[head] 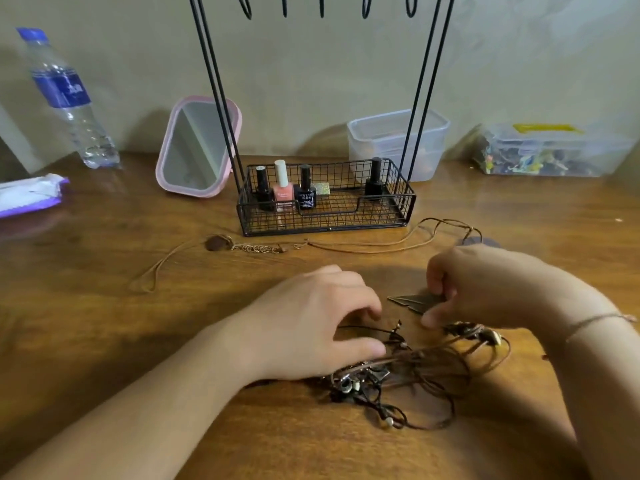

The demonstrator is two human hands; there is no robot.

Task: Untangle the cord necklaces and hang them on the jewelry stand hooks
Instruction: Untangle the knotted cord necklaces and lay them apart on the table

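A tangled heap of brown and black cord necklaces (pixel 412 372) with beads and metal charms lies on the wooden table (pixel 104 306). My left hand (pixel 311 323) rests on the heap's left side, thumb and fingers pressing on its cords. My right hand (pixel 485 285) pinches a bronze leaf pendant (pixel 412 301) just above the heap. Another brown cord necklace (pixel 363 245) with a round wooden pendant (pixel 216 243) and small rings lies stretched out in front of the black wire jewelry stand (pixel 325 199). The stand's hooks (pixel 322 5) show at the top edge, bare.
The stand's basket holds several nail polish bottles (pixel 284 185). A pink-framed mirror (pixel 197 147) leans left of it, a water bottle (pixel 65 95) and a wipes pack (pixel 27 194) stand further left. Two clear plastic boxes (pixel 398 140) (pixel 550 150) sit against the wall.
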